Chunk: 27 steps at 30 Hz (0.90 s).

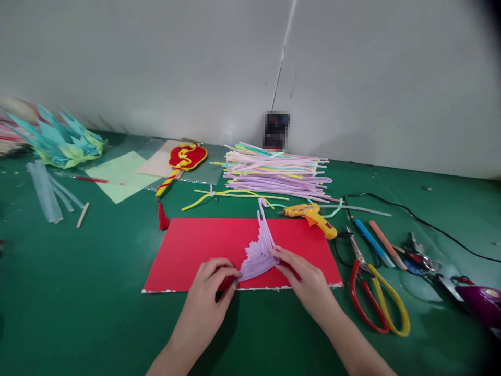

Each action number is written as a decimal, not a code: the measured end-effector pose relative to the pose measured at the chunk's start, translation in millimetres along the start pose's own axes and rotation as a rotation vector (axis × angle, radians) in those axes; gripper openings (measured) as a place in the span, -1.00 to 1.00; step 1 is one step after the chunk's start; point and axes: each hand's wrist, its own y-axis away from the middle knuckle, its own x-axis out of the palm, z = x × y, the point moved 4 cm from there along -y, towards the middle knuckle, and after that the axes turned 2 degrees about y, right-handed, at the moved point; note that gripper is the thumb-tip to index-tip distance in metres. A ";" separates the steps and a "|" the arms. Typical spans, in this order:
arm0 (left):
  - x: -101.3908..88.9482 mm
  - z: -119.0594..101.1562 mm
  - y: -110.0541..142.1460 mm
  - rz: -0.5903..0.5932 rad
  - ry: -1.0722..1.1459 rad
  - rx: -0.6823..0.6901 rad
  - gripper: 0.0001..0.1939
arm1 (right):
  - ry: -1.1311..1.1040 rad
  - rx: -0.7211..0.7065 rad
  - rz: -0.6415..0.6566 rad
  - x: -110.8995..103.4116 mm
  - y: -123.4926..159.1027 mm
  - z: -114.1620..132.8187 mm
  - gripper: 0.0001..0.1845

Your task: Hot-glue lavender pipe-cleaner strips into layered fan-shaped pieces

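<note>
A fan-like piece of lilac pipe cleaners (259, 256), bent in nested rows, lies over a red board (203, 237) with a worn white front edge. Its long loose ends point away from me toward the back. My left hand (213, 282) pinches the piece's lower left tip between thumb and fingers. On the right side, my right hand (299, 269) grips the bent corner, fingers on top and thumb beneath. Just behind the board's right half lies a yellow hot glue gun (311, 214).
A pile of pastel pipe cleaners (274, 175) lies by the wall. At right are red-and-yellow-handled scissors (366, 271), blue and orange sticks (378, 243) and a black cord (422, 219). A red fan ornament (188, 157), green paper (123, 175), clear glue sticks (45, 193) and a turquoise paper piece (62, 138) are at left.
</note>
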 end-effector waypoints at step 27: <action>-6.9 2.0 -8.4 0.072 0.082 0.005 -0.82 | -0.021 -0.003 -0.049 3.8 1.1 -1.1 -0.64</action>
